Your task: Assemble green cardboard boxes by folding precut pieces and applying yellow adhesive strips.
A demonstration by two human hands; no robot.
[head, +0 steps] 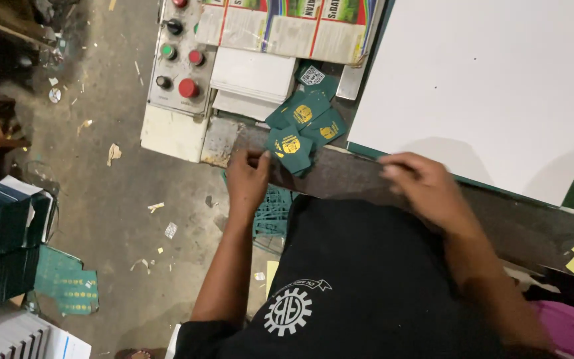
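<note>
Green square cards (303, 126) with yellow emblems lie heaped at the worktop (340, 174) front edge, left of a white sheet (493, 86). Left hand (247, 178) pinches the nearest card; right hand (420, 186) rests loosely curled on the edge, holding nothing.

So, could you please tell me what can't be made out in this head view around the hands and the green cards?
- Left hand: its fingertips lie at the green cards; whether they pinch one cannot be told.
- Right hand: motion blur smears the fingers, so the grip is unclear.
- Large white sheet: cut off by the top and right edges.
- Control panel: its top is cut off by the upper edge.
</note>
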